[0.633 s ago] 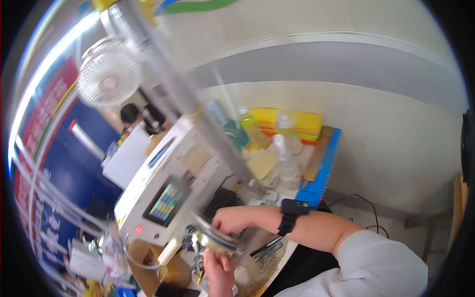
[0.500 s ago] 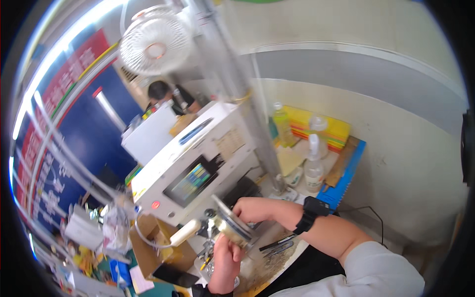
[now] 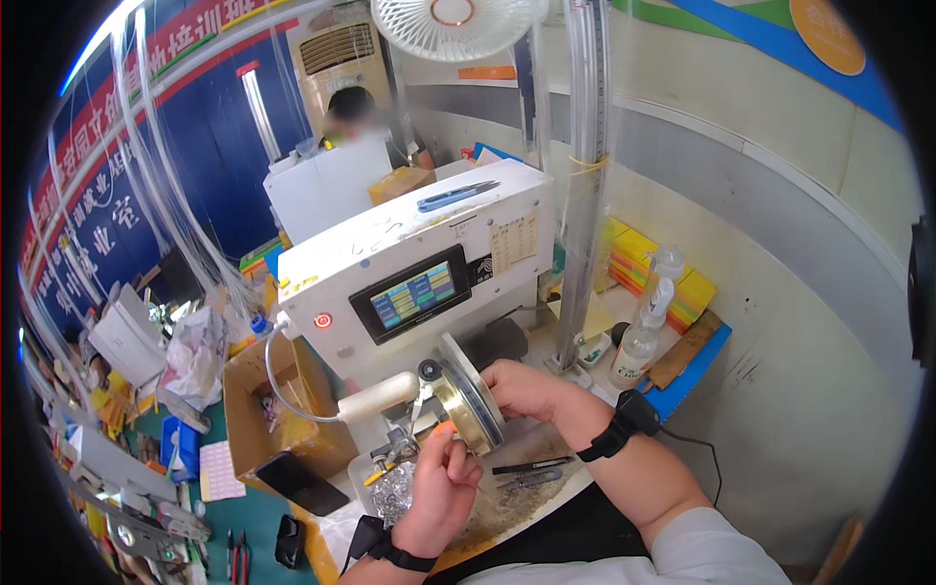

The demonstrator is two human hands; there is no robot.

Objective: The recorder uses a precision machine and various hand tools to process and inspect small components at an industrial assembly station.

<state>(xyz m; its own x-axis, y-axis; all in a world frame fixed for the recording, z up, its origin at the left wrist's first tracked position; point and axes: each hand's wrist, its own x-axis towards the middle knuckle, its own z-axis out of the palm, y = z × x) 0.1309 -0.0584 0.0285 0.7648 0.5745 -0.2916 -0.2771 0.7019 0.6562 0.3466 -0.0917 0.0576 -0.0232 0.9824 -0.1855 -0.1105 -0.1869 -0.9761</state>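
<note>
Your view has swung since the earlier frame, so the white machine [image 3: 322, 263] sits higher and further right in it, and an orange tip [image 3: 446, 428] now shows at your left hand [image 3: 447, 487]. Between your two hands lies the brass-coloured drum [image 3: 468, 417] with its pale disc [image 3: 464, 363], in front of the machine. Your left hand is at the drum's near left side, lower fingers curled in, the orange tip against or just beside the brass; whether you pinch anything, I cannot tell. Your right hand [image 3: 524, 388] reaches the disc from the right, fingers bent and their tips hidden, so I cannot tell their grip. Left of the drum stands a cream handle [image 3: 378, 398]; crumpled foil [image 3: 393, 492] lies beside your left hand.
</note>
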